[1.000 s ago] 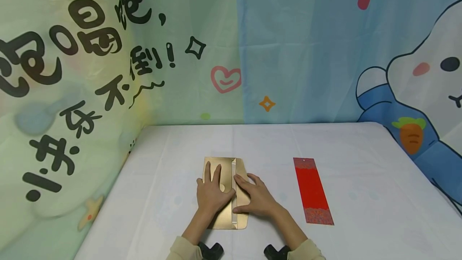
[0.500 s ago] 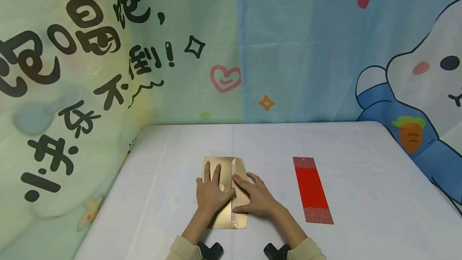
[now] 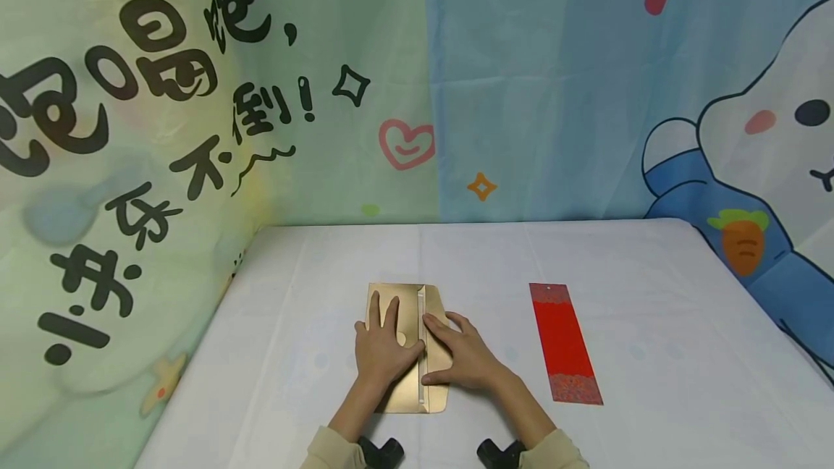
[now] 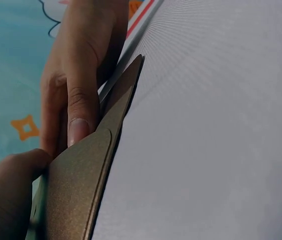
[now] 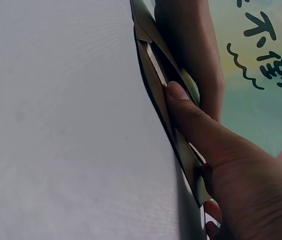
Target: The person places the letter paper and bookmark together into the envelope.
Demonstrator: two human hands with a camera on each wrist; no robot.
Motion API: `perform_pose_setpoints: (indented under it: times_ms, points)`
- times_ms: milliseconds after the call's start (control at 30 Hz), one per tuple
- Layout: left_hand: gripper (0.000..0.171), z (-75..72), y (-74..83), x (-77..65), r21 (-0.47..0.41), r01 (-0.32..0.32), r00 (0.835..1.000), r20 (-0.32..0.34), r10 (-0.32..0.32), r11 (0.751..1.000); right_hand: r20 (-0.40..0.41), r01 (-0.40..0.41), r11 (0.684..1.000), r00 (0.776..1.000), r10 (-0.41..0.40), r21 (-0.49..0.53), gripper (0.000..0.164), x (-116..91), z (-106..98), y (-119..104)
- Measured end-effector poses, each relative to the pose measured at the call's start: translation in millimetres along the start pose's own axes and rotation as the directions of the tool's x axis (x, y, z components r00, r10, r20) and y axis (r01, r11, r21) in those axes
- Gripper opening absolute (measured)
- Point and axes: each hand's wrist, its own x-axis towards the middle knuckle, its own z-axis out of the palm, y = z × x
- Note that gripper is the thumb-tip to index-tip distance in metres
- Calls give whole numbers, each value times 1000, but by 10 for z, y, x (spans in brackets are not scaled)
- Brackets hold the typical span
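Gold envelope (image 3: 408,318) everywhere; full red sheet (image 3: 565,344) head-only.

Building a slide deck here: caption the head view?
Left hand and right hand on a gold envelope, with a red strip at right.

The left hand (image 3: 383,353) lies back upward, its fingers (image 3: 390,317) straight and parted, pointing away from the person. The left thumb (image 3: 409,357) stretches sideways toward the right hand (image 3: 465,357), its tip ending near the gap between the right thumb (image 3: 435,378) and right forefinger (image 3: 441,333). Those two are spread well apart, both aimed at the left hand, the thumb on the nearer side. Behind each hand, the left forearm (image 3: 355,407) and right forearm (image 3: 524,411) slant outward, back toward the body.
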Motion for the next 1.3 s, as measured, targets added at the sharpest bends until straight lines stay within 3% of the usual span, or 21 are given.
perform_pose_setpoints:
  times_ms: [267, 1033, 1300]
  points:
    - [87, 38, -27, 2, 14, -3, 1000, -7, 4, 1000, 22, 55, 997, 998, -54, -47, 99, 0, -21, 2]
    - [85, 46, -11, 9, 47, -16, 999, -28, 17, 999, 50, 33, 999, 998, -30, -41, 99, -17, -29, 32]
    - [84, 69, -15, 13, 61, -27, 998, -62, 31, 998, 57, 33, 998, 998, -30, -46, 98, -18, -47, 14]
